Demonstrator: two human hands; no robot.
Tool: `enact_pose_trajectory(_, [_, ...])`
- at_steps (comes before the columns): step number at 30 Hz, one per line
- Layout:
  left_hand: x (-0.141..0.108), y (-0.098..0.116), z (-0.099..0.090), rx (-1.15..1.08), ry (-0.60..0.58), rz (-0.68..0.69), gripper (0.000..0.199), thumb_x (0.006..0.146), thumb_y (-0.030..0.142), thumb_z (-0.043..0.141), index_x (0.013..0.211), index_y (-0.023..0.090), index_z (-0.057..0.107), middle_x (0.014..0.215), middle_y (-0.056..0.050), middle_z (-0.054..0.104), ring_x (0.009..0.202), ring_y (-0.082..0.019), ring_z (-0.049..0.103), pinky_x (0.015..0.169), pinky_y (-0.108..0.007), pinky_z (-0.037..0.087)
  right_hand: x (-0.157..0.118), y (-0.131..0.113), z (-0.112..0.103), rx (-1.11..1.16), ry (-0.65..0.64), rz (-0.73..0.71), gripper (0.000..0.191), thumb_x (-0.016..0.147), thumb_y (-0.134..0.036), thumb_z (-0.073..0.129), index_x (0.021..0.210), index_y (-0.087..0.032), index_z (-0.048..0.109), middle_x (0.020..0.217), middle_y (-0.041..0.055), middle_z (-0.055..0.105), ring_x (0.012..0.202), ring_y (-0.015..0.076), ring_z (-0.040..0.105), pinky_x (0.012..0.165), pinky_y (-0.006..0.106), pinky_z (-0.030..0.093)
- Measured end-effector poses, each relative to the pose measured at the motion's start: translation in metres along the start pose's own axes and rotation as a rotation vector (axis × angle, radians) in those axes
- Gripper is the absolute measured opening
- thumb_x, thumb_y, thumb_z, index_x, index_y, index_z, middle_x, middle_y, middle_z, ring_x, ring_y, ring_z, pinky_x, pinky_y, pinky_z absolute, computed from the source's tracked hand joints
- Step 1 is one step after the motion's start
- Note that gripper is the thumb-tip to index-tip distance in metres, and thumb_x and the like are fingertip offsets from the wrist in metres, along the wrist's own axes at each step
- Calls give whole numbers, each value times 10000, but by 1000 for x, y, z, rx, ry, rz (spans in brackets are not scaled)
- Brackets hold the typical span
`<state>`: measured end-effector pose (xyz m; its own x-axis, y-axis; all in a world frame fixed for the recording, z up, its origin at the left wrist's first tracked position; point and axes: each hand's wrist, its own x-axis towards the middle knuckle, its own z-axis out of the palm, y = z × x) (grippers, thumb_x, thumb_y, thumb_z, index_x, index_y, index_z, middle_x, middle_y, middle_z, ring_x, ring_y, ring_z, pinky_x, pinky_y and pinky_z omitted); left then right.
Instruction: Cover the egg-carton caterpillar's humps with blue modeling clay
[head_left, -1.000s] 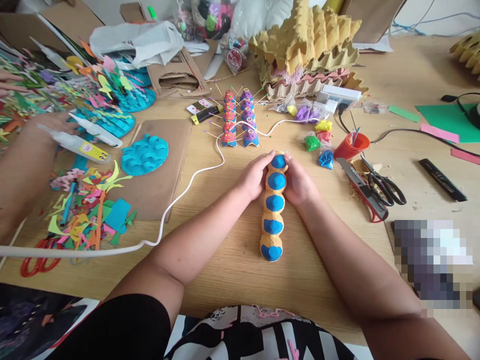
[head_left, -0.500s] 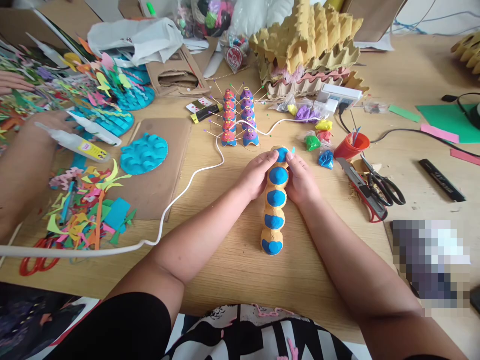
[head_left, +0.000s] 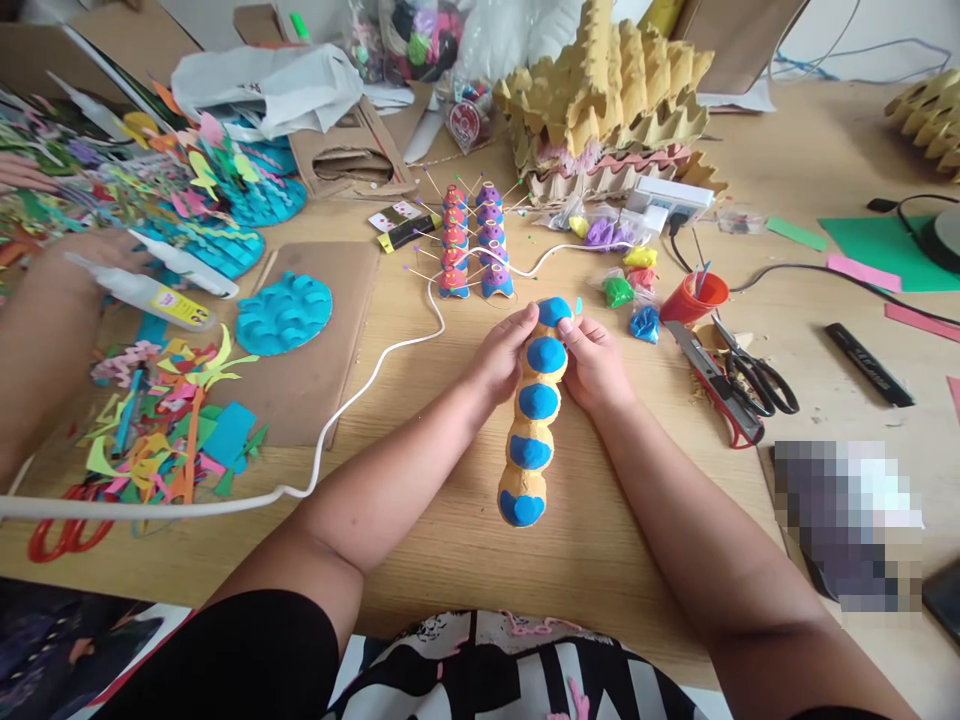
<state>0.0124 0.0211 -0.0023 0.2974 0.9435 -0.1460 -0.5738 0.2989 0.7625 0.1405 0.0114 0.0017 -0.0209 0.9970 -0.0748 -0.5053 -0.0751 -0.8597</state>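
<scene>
A strip of egg-carton cups, yellowish with a blue cap on each bump, lies lengthwise between my forearms. My left hand grips its far end from the left, thumb near the top cup. On the other side my right hand presses thumb and fingers against the same end. A small light-blue tip sticks up by the right fingers; what it belongs to is hidden. Beyond the hands stand two painted egg-carton strips, one red and blue, one purple and blue, with pins stuck out sideways.
A white cable crosses the table. Left are paper scraps, glue bottles, a blue clay disc and another person's arm. Right are clay bags, an orange cup, a cutter and scissors. Egg trays stand behind.
The near end of the blue-capped strip has swung left, so it now slants. Both hands have shifted slightly left with it, while the view has moved a little.
</scene>
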Motion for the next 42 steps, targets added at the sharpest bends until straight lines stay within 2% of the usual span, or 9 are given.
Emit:
enact_pose_trajectory(7, [-4, 9, 4, 22, 7, -9, 244, 1002, 443, 787, 880, 233, 808, 784, -16, 775, 863, -201, 728, 915, -377, 538, 4, 6, -9, -81, -5, -41, 532, 672, -657, 1025, 714, -238, 700, 666, -52, 644, 617, 107, 524, 611, 273, 476])
enact_pose_trajectory(13, [-4, 11, 5, 0, 94, 40, 270, 862, 451, 908, 858, 223, 763, 776, 39, 761, 673, -101, 647, 705, -268, 487, 3, 1, -13, -346, 183, -330, 400, 756, -603, 994, 837, -280, 774, 773, -42, 599, 706, 136, 482, 682, 292, 462])
enact_pose_trajectory(16, [-4, 11, 5, 23, 133, 39, 232, 864, 402, 907, 886, 228, 755, 814, 50, 778, 686, -83, 662, 697, -237, 479, 2, -2, -13, -406, 114, -379, 359, 765, -504, 1001, 1046, -336, 854, 857, -25, 609, 783, 172, 518, 773, 318, 519])
enact_pose_trajectory(20, [-4, 10, 3, 16, 84, 64, 228, 880, 409, 907, 902, 229, 767, 826, 42, 784, 717, -94, 672, 724, -237, 506, 4, -1, -15, -466, 50, -404, 362, 777, -479, 996, 1097, -353, 884, 814, -15, 590, 838, 204, 544, 893, 363, 551])
enact_pose_trajectory(24, [-3, 9, 2, -6, 51, 86, 301, 953, 504, 845, 929, 209, 792, 837, 4, 790, 764, -126, 680, 749, -268, 516, 9, 3, -21, -568, 54, -462, 454, 835, -590, 933, 1206, -336, 870, 776, -24, 565, 796, 195, 537, 884, 401, 550])
enact_pose_trajectory(28, [-4, 11, 5, 61, 130, 100, 298, 927, 467, 880, 861, 203, 758, 813, 18, 771, 746, -106, 692, 792, -270, 538, 14, 8, -27, -666, -2, -550, 624, 844, -712, 882, 1319, -310, 834, 801, -14, 588, 811, 207, 564, 867, 432, 546])
enact_pose_trajectory(33, [-3, 11, 6, 56, 104, 93, 265, 929, 448, 879, 898, 208, 771, 816, 12, 784, 758, -138, 719, 764, -280, 556, 15, 9, -29, -699, -23, -576, 529, 904, -690, 846, 1283, -321, 836, 768, -21, 552, 770, 195, 553, 842, 426, 551])
enact_pose_trajectory(38, [1, 6, 3, 25, 49, 23, 390, 987, 597, 776, 971, 208, 779, 849, -14, 802, 783, -144, 756, 747, -258, 563, 16, 9, -29, -595, 6, -511, 521, 867, -688, 883, 1221, -309, 831, 728, -38, 500, 688, 167, 494, 714, 375, 515])
enact_pose_trajectory(42, [3, 8, 5, 4, 101, 53, 318, 1055, 456, 694, 901, 190, 775, 822, -12, 808, 777, -124, 744, 767, -237, 562, 16, 10, -29, -608, -9, -523, 552, 860, -716, 877, 1234, -313, 825, 755, -29, 529, 722, 180, 526, 779, 401, 544])
